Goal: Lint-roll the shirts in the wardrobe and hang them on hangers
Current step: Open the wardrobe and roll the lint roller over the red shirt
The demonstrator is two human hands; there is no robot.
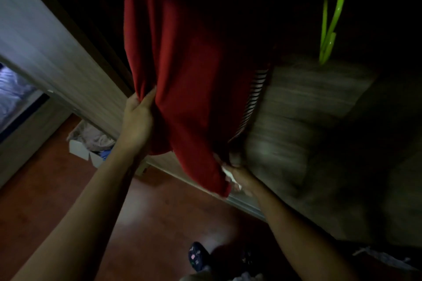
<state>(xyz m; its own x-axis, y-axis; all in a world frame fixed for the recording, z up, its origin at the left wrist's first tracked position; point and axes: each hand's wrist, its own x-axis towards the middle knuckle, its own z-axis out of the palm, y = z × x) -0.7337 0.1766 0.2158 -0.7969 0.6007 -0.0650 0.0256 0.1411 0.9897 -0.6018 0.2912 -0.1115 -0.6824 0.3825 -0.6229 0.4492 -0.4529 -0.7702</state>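
Status: mid-task, rolling step, by my read. Long red knit shirt [189,64] hangs down the centre of the frame inside the dark wardrobe, top end out of view, so I can't tell whether it sits on a hanger. A striped black-and-white garment [253,98] peeks out just behind its right edge. One bright green plastic hanger [331,20] hangs empty in the upper right. Left to do, as a judgement: finish this shirt, then the striped one and whatever else is hidden in the dark.

Left hand [137,121], centre-left: grip clamped on a bunch of the red fabric at the shirt's left edge, thumb and fingers pinched together, pulling it taut.

Right hand [239,180], lower centre: grip closed around a small white object [228,174] pressed against the shirt's lower hem. Likely the lint roller, but it's blurred and mostly hidden, so can't confirm.

Lower left of frame: white cardboard box [86,150] with loose clothes on the reddish wooden floor [159,212], beside the wardrobe's pale sliding door [45,52]. Could be more laundry; can't tell.
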